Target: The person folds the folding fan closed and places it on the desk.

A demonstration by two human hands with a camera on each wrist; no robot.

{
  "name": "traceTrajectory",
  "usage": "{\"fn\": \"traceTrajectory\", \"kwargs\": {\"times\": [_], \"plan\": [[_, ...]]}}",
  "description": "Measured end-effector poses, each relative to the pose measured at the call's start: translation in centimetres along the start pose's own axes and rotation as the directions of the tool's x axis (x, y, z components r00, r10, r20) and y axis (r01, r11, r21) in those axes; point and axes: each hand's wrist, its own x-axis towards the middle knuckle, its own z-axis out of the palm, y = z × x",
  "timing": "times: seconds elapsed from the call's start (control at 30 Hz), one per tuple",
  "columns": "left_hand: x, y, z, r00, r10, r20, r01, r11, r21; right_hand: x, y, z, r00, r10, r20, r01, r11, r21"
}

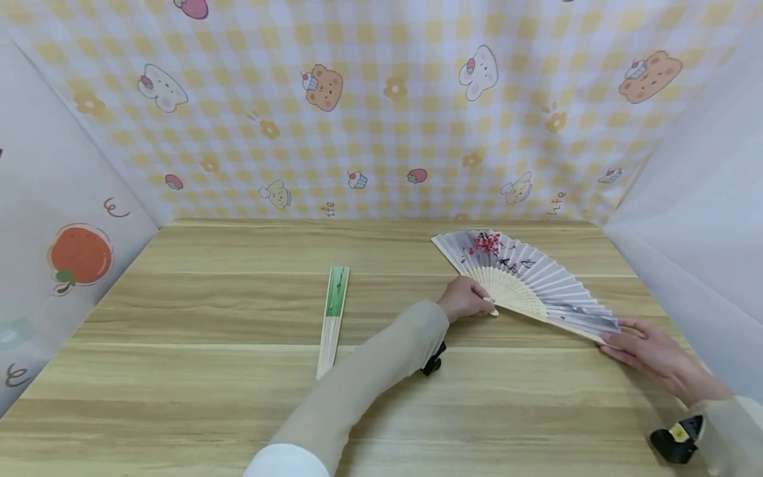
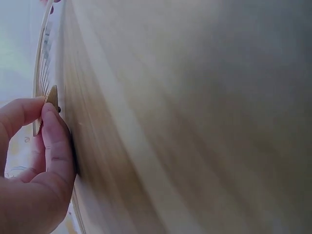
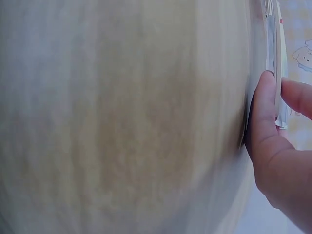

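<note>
A folding fan (image 1: 536, 278) with grey-white pleats, red blossoms and pale ribs is spread wide at the right of the table. My left hand (image 1: 465, 299) pinches it near the pivot, and the left wrist view shows thumb and fingers of that hand (image 2: 44, 156) on the pivot end. At the fan's right outer edge, my right hand (image 1: 661, 358) grips the end rib between thumb and fingers. The right wrist view shows this hand (image 3: 278, 151) close above the tabletop. Left of my left forearm lies a folded green fan (image 1: 334, 318), its lower end by the sleeve.
The wooden table (image 1: 197, 371) spans the front. A yellow checked cloth (image 1: 369, 132) hangs behind it, with pale curtains (image 1: 685, 199) at the sides. Black wrist devices (image 1: 676, 440) sit under both sleeves.
</note>
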Motion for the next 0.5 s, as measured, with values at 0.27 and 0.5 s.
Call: {"fn": "traceTrajectory", "kwargs": {"times": [0.27,0.5], "plan": [[-1.0,-0.3,-1.1,0.999,0.017,0.037,-0.019,0.999,0.045,0.3,0.0,1.1,1.000,-0.014,-0.005,0.013,0.992,-0.125],[-1.5,-0.7,-1.8,0.998,-0.020,0.060,0.019,1.000,0.018,0.6,-0.2,2.0,1.000,-0.012,0.004,0.013,0.986,-0.164]]}}
